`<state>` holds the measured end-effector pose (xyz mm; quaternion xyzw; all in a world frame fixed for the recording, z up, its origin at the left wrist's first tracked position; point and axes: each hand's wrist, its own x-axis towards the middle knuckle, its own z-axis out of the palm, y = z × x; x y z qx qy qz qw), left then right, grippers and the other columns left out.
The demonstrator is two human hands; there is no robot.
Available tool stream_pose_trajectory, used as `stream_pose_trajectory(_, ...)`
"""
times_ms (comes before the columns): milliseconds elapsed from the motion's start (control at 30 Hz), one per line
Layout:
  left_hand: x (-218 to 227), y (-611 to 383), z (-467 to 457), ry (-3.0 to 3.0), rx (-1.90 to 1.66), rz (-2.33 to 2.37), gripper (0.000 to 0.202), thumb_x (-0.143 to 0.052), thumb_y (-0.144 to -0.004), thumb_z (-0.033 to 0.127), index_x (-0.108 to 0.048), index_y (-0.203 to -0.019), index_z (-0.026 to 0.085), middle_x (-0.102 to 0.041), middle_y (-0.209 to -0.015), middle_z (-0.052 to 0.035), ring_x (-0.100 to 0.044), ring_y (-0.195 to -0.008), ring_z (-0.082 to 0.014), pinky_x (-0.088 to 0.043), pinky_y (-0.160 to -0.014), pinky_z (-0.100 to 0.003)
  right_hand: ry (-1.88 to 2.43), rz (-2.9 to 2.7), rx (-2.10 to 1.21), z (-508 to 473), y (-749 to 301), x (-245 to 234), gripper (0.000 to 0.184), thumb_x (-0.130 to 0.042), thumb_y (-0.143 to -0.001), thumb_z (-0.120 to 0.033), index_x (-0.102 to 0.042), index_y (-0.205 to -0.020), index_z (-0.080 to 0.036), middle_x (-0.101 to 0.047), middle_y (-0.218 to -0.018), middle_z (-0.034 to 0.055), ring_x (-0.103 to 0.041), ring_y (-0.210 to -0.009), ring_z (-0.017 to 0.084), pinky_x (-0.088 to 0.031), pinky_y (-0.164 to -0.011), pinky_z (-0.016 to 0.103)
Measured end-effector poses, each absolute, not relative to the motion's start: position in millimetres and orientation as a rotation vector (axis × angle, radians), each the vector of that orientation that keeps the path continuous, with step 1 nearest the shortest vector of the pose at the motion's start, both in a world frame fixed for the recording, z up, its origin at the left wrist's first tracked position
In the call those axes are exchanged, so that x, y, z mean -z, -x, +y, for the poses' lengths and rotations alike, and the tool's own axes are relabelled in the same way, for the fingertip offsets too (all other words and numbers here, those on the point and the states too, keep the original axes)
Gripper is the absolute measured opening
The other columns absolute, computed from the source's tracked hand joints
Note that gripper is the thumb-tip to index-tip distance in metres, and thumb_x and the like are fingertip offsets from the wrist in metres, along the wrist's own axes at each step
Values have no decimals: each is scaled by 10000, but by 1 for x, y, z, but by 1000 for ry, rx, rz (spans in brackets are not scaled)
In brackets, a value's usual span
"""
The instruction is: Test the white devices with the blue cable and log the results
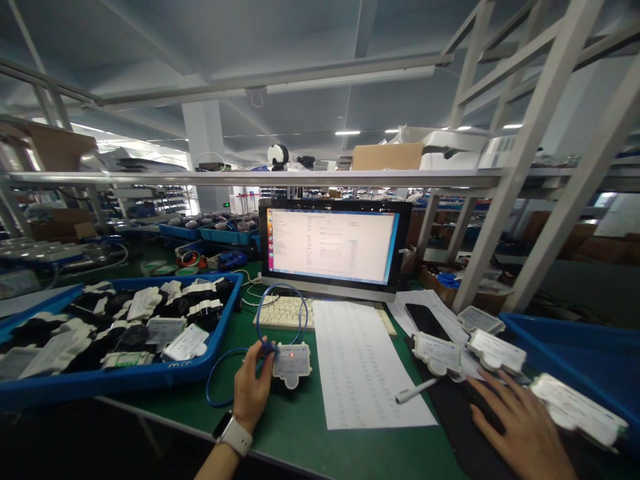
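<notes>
My left hand, with a watch on its wrist, pinches the end of a blue cable at the left edge of a white plastic module. A small red light glows on that module's label. My right hand lies palm down with fingers spread over a black mat; whether a mouse is under it is hard to see. Just beyond its fingertips is another white module, and a long white module lies to its right. A printed sheet with a pen lies between the hands.
A blue bin full of black and white modules stands at left. Behind are a keyboard and a lit monitor. A phone lies on papers, near a second blue bin. Metal shelf posts rise at right.
</notes>
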<state>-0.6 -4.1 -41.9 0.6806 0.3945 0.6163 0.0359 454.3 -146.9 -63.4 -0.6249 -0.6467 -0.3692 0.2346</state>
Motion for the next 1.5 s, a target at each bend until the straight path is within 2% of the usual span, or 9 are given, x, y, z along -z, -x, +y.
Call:
stream_pose_trajectory(167, 39, 4, -1, -1859, -1891, 1394, 349, -503, -843, 387, -507, -1103, 153, -664, -959, -112, -669, -806, -207, -561, -694, -326, 1563, -2020, 1083, -129, -427, 42, 345, -417, -771, -149, -657, -1014, -197, -657, -1008, 84, -560, -965, 258, -426, -841, 412)
stream_pose_trajectory(333, 35, 4, 0, -1813, -1852, 1395, 351, -497, -837, 416, -513, -1074, 157, -662, -950, -112, -671, -787, -202, -561, -681, -321, 1692, -2108, 1123, -113, -392, 16, 382, -444, -708, 7, -677, -925, -203, -654, -922, 83, -566, -865, 245, -426, -711, 370)
stream_pose_trajectory(433, 35, 3, 1, -1797, -1854, 1400, 359, -495, -834, 429, -513, -1071, 160, -664, -936, -111, -673, -758, -201, -562, -666, -323, 1678, -2157, 1090, -107, -380, 14, 301, -493, -676, 28, -666, -747, -207, -653, -889, 68, -560, -842, 247, -412, -718, 370)
stream_pose_trajectory(567, 35, 4, 1, -1807, -1848, 1401, 361, -489, -836, 438, -518, -1067, 163, -663, -937, -106, -671, -752, -198, -560, -674, -326, 1642, -2183, 1047, -104, -380, 18, 239, -490, -693, 2, -596, -629, -203, -637, -799, 60, -558, -770, 241, -403, -696, 366)
stream_pose_trajectory(767, 37, 4, 2, -1819, -1820, 1387, 359, -493, -837, 428, -509, -1083, 167, -658, -957, -104, -668, -791, -202, -555, -690, -321, 1506, -1919, 679, -121, -370, 1, 94, -430, -835, -228, -519, -813, -207, -577, -742, 33, -556, -632, 176, -422, -585, 281)
stream_pose_trajectory(933, 39, 5, 3, -1810, -1780, 1420, 374, -493, -833, 431, -504, -1091, 160, -649, -971, -109, -665, -775, -201, -549, -697, -328, 1581, -1504, 122, -132, -338, -2, 230, -426, -846, -418, -454, -718, -230, -464, -543, -32, -448, -452, 138, -382, -457, 263)
stream_pose_trajectory(1133, 33, 4, 1, -1776, -1780, 1446, 403, -516, -811, 439, -506, -1095, 153, -636, -978, -109, -655, -755, -189, -539, -700, -316, 1476, -1152, -550, -126, -312, 21, 412, -485, -770, -556, -598, -844, -167, -574, -624, 16, -438, -429, 110, -347, -383, 237)
stream_pose_trajectory(1300, 32, 3, 2, -1751, -1786, 1460, 425, -532, -794, 429, -498, -1107, 144, -630, -973, -103, -650, -726, -174, -534, -675, -295, 1534, -1081, -573, -123, -308, 33, 374, -540, -703, -547, -578, -715, -175, -554, -540, 8, -453, -423, 118, -348, -381, 231)
stream_pose_trajectory(1500, 33, 2, 2, -1756, -1788, 1456, 403, -537, -791, 407, -494, -1098, 149, -626, -980, -95, -645, -704, -160, -530, -656, -281, 1584, -1136, -537, -129, -295, 38, 172, -527, -698, -360, -482, -613, -217, -542, -487, -21, -456, -437, 124, -359, -441, 237)
